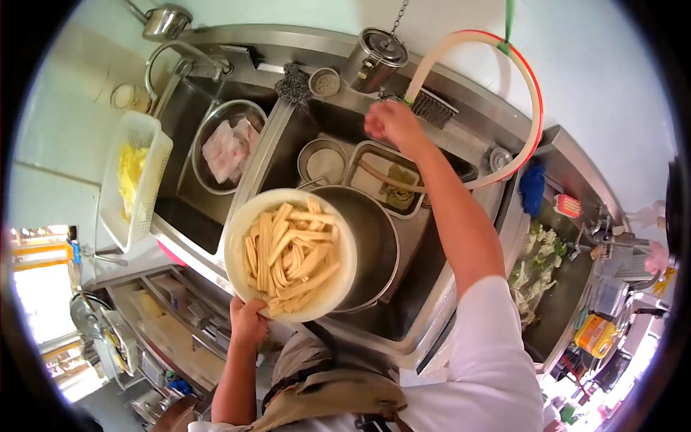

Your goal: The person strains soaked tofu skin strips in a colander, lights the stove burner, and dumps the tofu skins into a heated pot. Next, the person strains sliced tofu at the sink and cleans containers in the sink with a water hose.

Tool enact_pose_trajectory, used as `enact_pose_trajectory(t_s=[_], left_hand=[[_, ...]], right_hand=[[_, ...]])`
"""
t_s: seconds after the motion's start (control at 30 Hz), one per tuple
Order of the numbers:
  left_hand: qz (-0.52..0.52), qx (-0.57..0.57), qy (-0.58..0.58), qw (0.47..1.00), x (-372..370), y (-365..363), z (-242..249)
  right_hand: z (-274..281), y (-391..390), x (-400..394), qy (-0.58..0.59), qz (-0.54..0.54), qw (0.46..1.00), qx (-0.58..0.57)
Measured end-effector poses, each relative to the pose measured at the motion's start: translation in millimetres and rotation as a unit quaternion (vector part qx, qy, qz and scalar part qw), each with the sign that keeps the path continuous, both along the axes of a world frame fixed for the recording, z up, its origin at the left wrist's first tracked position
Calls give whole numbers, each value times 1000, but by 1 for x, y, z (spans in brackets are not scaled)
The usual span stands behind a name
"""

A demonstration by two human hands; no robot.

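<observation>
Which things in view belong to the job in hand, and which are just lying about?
Apparently in use:
white basin of pale strips, gripped by the left hand
hose, beside the right hand
perhaps the large pot

Probably just lying about:
grey scourer
lidded canister
white basket
blue bundle

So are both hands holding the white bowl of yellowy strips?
No, only the left hand grips the white bowl, while the right hand is near the hose.
</observation>
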State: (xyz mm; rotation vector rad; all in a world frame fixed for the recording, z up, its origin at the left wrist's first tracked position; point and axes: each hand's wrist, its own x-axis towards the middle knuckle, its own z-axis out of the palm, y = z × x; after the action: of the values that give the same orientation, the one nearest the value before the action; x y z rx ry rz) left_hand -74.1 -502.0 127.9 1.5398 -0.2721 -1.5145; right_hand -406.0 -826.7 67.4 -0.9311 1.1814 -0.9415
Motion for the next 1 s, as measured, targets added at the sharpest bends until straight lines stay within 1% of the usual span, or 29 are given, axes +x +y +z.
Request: enact_pose_trajectory(t_s=[0.07,0.1,0.17,0.23,0.33,0.37,0.43,0.5,0.53,0.57,0.6,0.63,0.7,0.73,0.77,0.83,0.93,0.97,1.0], left_hand=[[1,-8,-31,999,-4,2,4],[-6,1,-34,999,-1,5,2],[-13,19,-31,999,2,15,-9],[11,29,-28,999,-4,20,-16],[19,57,-20,998,-5,26,-18],[20,51,-20,998,-7,26,-17],[24,38,-18,999,-10,23,-16],[24,43,-14,999,-12,20,-14],[28,44,-12,999,-9,21,-16],[29,46,-12,998,-6,21,-18],[24,46,-7,999,-5,17,-19],[19,48,-5,999,-6,12,-18],[15,51,-5,999,-4,5,-14],[4,62,-23,998,1,6,-20],[-5,47,-34,998,2,5,-21],[-6,46,-56,997,-6,-4,-7],[-24,67,-66,995,0,-5,-14],[-23,66,-81,994,-4,-8,-11],[-18,61,-92,994,-10,-12,-9]], right_hand=[[-16,-42,1,-55,-92,994,-16],[-24,-48,7,-44,-122,992,-8],[-17,-54,21,-12,-174,985,11],[-16,-66,25,-25,-160,987,13],[-10,-74,29,-46,-136,989,19],[-6,-63,33,-21,-131,991,-31],[-3,-15,40,33,-115,984,-135],[-3,56,32,-23,-37,997,-62],[-41,86,17,-20,-43,999,3],[-73,112,0,18,-112,987,117],[-114,134,-17,-6,-204,959,197],[-149,150,-37,-32,-292,916,274],[-183,155,-77,-52,-346,860,373],[-219,151,-103,-115,-385,861,312],[-246,142,-117,-179,-417,855,250],[-205,125,-112,-133,-427,865,226],[-167,132,-101,-101,-513,839,150],[-134,145,-97,14,-552,827,103],[-107,157,-105,-44,-589,807,28]])
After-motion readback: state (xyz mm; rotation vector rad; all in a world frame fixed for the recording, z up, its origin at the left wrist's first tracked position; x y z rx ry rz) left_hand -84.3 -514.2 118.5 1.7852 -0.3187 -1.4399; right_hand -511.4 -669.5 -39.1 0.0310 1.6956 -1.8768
